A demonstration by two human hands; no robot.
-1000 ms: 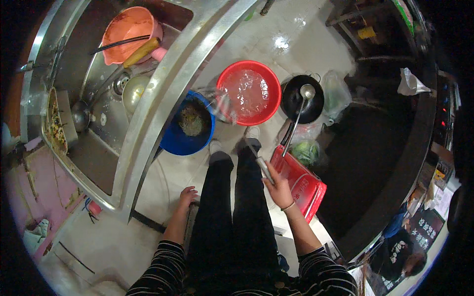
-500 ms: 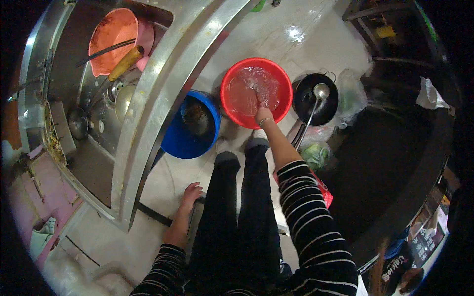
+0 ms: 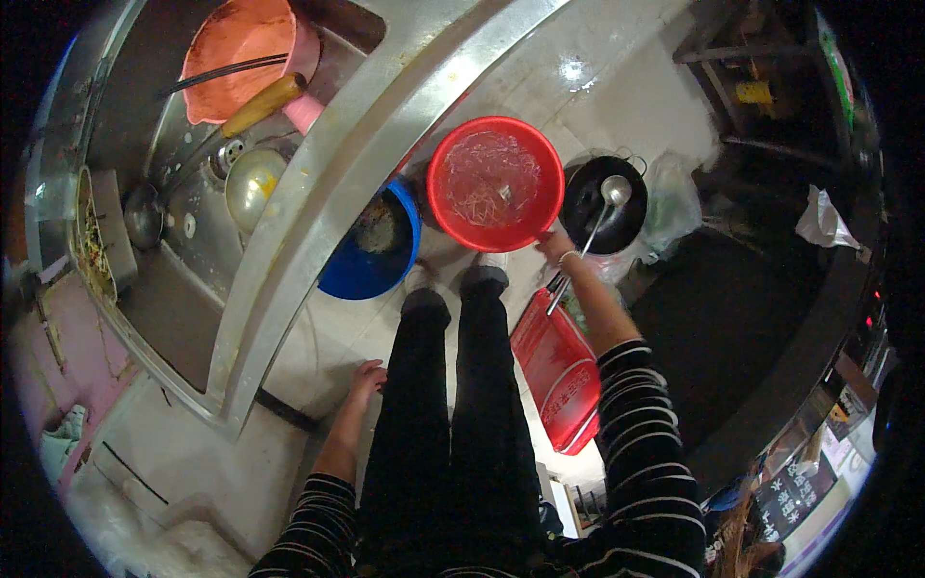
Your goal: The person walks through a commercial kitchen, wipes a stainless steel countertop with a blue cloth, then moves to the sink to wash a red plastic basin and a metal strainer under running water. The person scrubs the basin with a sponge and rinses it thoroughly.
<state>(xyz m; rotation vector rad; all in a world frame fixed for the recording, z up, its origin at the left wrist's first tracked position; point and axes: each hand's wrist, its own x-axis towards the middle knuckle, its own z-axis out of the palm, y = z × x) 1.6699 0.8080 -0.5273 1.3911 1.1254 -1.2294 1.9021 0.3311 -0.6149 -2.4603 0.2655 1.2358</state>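
Note:
My right hand [image 3: 556, 249] is at the near right edge of a red plastic basin [image 3: 439, 210]. Its fingertips meet or nearly meet the rim; whether they grip it I cannot tell. Water [image 3: 489, 164] fills part of the basin, with thin pale strands and a small light bit in it. My left hand [image 3: 367, 376] hangs beside my left knee with its fingers loosely apart, holding nothing. Right of the basin sits a black wok [image 3: 583, 197] with a metal ladle [image 3: 615, 191] lying in it, handle toward me.
A blue bucket [image 3: 412, 236] stands left of the basin, partly under the steel sink edge [image 3: 332, 178]. An orange-pink pot [image 3: 246, 58] and a metal bowl [image 3: 252, 190] lie in the sink. Plastic bags [image 3: 672, 207] and a red package [image 3: 564, 376] lie on the right.
My right hand has come out of the basin's water to its near right rim. The red package shows more fully now. My left hand stays beside my knee.

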